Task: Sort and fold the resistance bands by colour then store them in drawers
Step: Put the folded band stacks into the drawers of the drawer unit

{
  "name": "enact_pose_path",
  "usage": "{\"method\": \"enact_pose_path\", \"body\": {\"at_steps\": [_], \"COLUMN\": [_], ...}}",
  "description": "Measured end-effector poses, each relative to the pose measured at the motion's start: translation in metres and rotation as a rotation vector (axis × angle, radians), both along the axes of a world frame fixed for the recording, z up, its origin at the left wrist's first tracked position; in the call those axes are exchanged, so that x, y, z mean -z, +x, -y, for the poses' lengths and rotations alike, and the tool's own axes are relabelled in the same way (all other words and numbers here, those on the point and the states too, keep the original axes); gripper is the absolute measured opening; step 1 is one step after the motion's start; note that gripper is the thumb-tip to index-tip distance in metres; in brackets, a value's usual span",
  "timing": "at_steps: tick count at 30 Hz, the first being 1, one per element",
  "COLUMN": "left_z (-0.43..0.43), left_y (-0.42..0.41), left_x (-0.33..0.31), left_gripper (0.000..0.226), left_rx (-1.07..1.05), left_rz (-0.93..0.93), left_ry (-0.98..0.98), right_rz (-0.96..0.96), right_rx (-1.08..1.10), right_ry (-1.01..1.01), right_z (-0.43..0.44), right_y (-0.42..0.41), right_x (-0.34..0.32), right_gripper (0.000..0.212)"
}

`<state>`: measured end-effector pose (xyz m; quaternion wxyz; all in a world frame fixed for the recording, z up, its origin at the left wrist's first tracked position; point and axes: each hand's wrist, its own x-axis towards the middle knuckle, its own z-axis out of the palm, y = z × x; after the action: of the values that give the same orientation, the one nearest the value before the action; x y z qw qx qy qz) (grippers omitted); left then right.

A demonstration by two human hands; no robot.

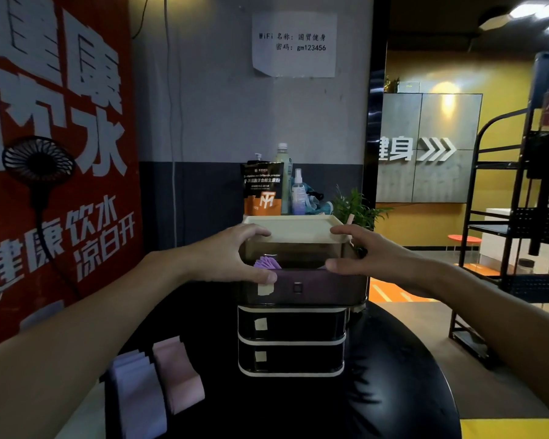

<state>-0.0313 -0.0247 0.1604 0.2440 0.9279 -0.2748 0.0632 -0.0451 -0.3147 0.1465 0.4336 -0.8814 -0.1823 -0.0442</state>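
A small drawer unit [293, 331] with a cream top stands on a round black table. Its top drawer [314, 288] is pulled out, and folded purple bands [267, 263] lie inside at the left. My left hand [232, 255] grips the unit's left top corner, fingers on the cream lid and thumb on the drawer's front rim. My right hand [358, 251] grips the right corner the same way. The two lower drawers are closed. On the table's left lie a stack of lilac bands [138, 397] and a folded pink band [178, 375].
A cream tray top [293, 228] on the unit carries a black-and-orange pouch [262, 190], bottles [298, 193] and a small plant [355, 207]. A black fan [37, 163] hangs by the red wall poster. A black metal rack [520, 223] stands at the right.
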Motion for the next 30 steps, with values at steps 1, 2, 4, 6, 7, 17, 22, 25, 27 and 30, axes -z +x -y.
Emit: {"method": "enact_pose_path", "body": {"at_steps": [1,2,4,6,7,17,22,25,27,30], "left_z": [0.0,0.0,-0.001,0.0,0.0,0.0,0.001,0.002,0.003,0.001], "left_y": [0.0,0.001,0.001,0.002,0.003,0.009,0.012,0.016,0.019,0.024], "left_x": [0.001,0.002,0.002,0.001,0.0,-0.007,0.0,0.004,0.008,0.014], "left_gripper": [0.087,0.087,0.088,0.09,0.091,0.094,0.102,0.11,0.106,0.09], "left_rx": [-0.002,-0.004,-0.002,-0.007,-0.012,-0.05,-0.092,-0.106,-0.102,-0.099], "left_rz": [0.009,0.015,0.027,0.04,0.044,0.09,0.147,0.144,0.106,0.099], "left_ry": [-0.007,-0.009,-0.008,0.008,0.019,0.164,0.13,0.12,0.064,-0.02], "right_rz": [-0.015,-0.019,-0.019,-0.017,-0.015,0.061,0.114,0.173,0.17,0.159], "right_rx": [-0.02,-0.036,-0.044,-0.031,-0.022,0.061,0.115,0.135,0.124,0.12], "right_ry": [-0.033,-0.069,-0.108,-0.109,-0.119,-0.334,-0.399,-0.427,-0.405,-0.355], "right_z": [0.002,0.003,0.005,0.006,0.006,-0.001,-0.002,-0.003,-0.003,-0.004], "right_y": [0.001,0.002,0.005,0.007,0.007,0.009,0.015,0.02,0.022,0.027], "right_x": [0.001,0.003,0.006,0.008,0.008,-0.001,-0.002,-0.003,-0.002,0.0], "right_gripper": [0.098,0.108,0.122,0.126,0.128,0.127,0.124,0.109,0.102,0.105]}}
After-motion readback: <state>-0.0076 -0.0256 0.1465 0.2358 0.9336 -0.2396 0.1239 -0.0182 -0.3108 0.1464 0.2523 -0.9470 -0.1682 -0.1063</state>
